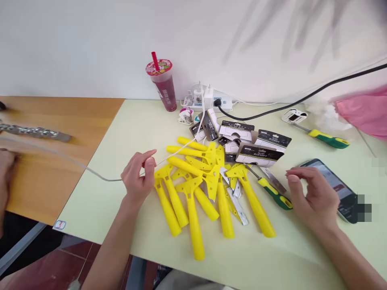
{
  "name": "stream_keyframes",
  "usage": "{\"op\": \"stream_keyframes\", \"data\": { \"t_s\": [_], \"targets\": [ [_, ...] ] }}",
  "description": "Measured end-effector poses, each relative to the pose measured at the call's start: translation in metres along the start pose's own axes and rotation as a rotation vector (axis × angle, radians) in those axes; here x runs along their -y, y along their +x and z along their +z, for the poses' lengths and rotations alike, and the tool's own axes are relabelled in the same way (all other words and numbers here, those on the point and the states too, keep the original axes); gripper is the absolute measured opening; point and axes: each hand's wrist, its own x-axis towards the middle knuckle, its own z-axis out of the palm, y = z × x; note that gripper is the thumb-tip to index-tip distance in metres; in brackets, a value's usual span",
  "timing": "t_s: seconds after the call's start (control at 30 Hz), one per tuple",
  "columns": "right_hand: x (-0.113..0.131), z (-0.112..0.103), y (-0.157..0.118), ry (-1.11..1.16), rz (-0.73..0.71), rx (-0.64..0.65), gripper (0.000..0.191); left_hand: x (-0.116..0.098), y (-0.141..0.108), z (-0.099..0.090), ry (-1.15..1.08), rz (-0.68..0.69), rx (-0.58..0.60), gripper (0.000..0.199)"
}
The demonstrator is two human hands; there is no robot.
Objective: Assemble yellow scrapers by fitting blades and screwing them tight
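My left hand (138, 175) is raised over the left of the pile, thumb and index finger apart and the other fingers curled. A white cable (178, 152) passes behind it; I see no grip on the cable. Several yellow scrapers (195, 225) lie heaped below and to the right, handles mostly toward me. Silvery metal blades (237, 205) lie among them. My right hand (314, 197) hovers by the phone (347, 197), loosely bent, with nothing visible in its fingers. Left of it lies a green and yellow screwdriver (275, 194). Black and white cardboard sleeves (260, 155) are stacked behind.
A drink cup (165, 90) with a red straw and a power strip (223, 100) stand by the wall. A black cord (302, 100) crosses the right. Another screwdriver (329, 139) and pink plastic (363, 110) lie at right. Another person's hand (6, 165) is far left on the wooden table (81, 121).
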Motion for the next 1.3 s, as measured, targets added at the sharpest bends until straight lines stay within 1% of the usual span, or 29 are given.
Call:
{"op": "stream_keyframes", "data": {
  "t_s": [0.1, 0.23, 0.33, 0.43, 0.5, 0.57, 0.63, 0.73, 0.8, 0.87, 0.93, 1.0, 1.07, 1.17, 1.3],
  "targets": [
    [-0.005, 0.003, 0.001, -0.020, 0.026, -0.027, 0.020, -0.006, 0.000, -0.003, -0.003, 0.005, -0.014, 0.028],
    [-0.009, 0.003, 0.007, -0.066, 0.078, -0.076, 0.024, -0.016, -0.003, -0.003, -0.081, 0.007, -0.038, 0.027],
    [-0.005, 0.001, 0.013, -0.091, 0.102, -0.077, 0.022, -0.023, -0.007, 0.000, -0.155, -0.013, -0.008, 0.027],
    [0.001, -0.004, 0.017, -0.067, 0.082, -0.048, 0.020, -0.028, -0.009, 0.006, -0.196, -0.019, 0.054, 0.030],
    [0.002, -0.008, 0.017, -0.041, 0.060, -0.027, 0.021, -0.031, -0.010, 0.011, -0.225, 0.001, 0.107, 0.030],
    [0.003, -0.012, 0.016, -0.022, 0.037, -0.008, 0.023, -0.035, -0.012, 0.015, -0.248, 0.017, 0.187, 0.028],
    [0.005, -0.016, 0.013, -0.002, 0.000, 0.014, 0.023, -0.041, -0.014, 0.019, -0.245, 0.022, 0.301, 0.027],
    [0.011, -0.018, 0.007, 0.032, -0.110, 0.060, 0.022, -0.049, -0.020, 0.021, -0.210, 0.029, 0.486, 0.024],
    [0.015, -0.016, 0.004, 0.050, -0.163, 0.102, 0.023, -0.052, -0.023, 0.021, -0.179, 0.021, 0.572, 0.031],
    [0.017, -0.011, 0.000, 0.065, -0.206, 0.148, 0.027, -0.054, -0.026, 0.021, -0.146, -0.006, 0.617, 0.041],
    [0.017, -0.004, -0.002, 0.075, -0.281, 0.177, 0.028, -0.053, -0.027, 0.021, -0.125, -0.021, 0.630, 0.042],
    [0.014, 0.004, -0.003, 0.072, -0.367, 0.199, 0.026, -0.052, -0.027, 0.022, -0.133, -0.016, 0.642, 0.037],
    [0.011, 0.011, -0.004, 0.064, -0.412, 0.208, 0.025, -0.050, -0.027, 0.023, -0.172, -0.015, 0.660, 0.031],
    [0.007, 0.018, -0.005, 0.065, -0.412, 0.211, 0.025, -0.048, -0.028, 0.025, -0.237, -0.032, 0.659, 0.024],
    [0.007, 0.022, -0.005, 0.075, -0.389, 0.239, 0.027, -0.045, -0.029, 0.024, -0.254, -0.043, 0.624, 0.022]
  ]
}}
